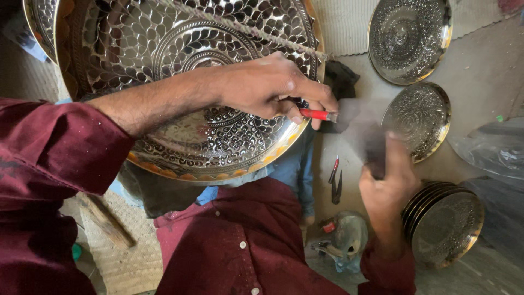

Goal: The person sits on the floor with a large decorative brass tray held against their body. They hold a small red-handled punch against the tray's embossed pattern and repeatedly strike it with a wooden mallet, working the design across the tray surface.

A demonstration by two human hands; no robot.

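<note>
A large engraved metal tray (180, 71) with a brass-coloured rim leans across my lap. My left hand (273, 87) rests on its lower right rim and grips a red-handled chisel (319, 114), its tip pointing right. My right hand (385, 183) is raised to the right of the tray, blurred by motion, and closed on a dark hammer (365, 139) whose head is smeared by the blur beside the chisel's end.
Two smaller engraved plates (408, 38) (417, 120) lie on the floor at upper right, and a stack of plates (445, 224) lies lower right. Red-handled tools (335, 177) and a small tin (349, 235) lie by my knee. A wooden block (106, 221) lies lower left.
</note>
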